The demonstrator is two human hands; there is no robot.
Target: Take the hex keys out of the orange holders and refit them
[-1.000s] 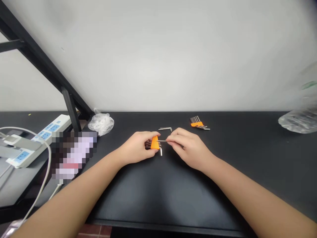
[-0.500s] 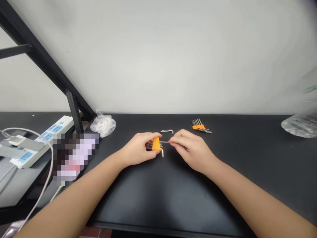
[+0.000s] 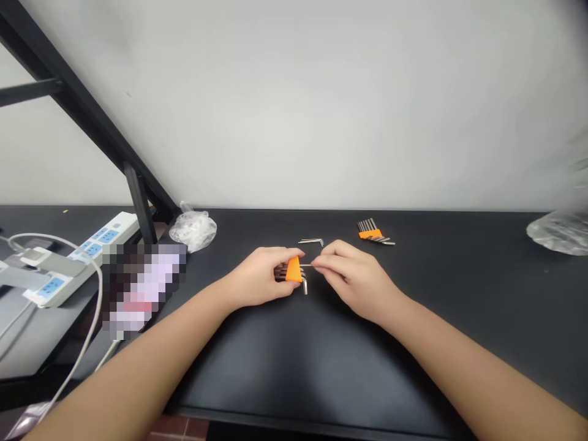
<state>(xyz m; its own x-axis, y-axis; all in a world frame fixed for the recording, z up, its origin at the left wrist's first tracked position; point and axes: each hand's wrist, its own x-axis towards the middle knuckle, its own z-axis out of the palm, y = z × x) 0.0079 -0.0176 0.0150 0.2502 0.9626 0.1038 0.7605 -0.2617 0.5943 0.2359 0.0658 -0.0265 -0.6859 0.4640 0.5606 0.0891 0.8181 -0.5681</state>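
Observation:
Between the thumb and fingers of my left hand (image 3: 264, 277) is an orange hex key holder (image 3: 294, 269) with several dark keys in it. One bent hex key end (image 3: 305, 286) sticks out at its near right corner. My right hand (image 3: 351, 275) pinches a thin hex key (image 3: 307, 265), whose shaft reaches to the right side of the holder; its other end is hidden by the fingers. Just beyond the hands, loose hex keys (image 3: 312, 241) lie on the black table (image 3: 294, 367). A second orange hex key holder (image 3: 370, 234) with several keys rests farther back on the right.
A crumpled clear plastic bag (image 3: 193, 230) sits at the back left, another clear plastic thing (image 3: 558, 234) at the far right. A white power strip (image 3: 87, 257) with cables and a blurred-out phone-like object (image 3: 147, 288) lie left. A black metal frame (image 3: 140, 202) rises there.
The gap between the holder and my right fingertips has shortened, with less of the thin key showing. The whole view has shifted slightly.

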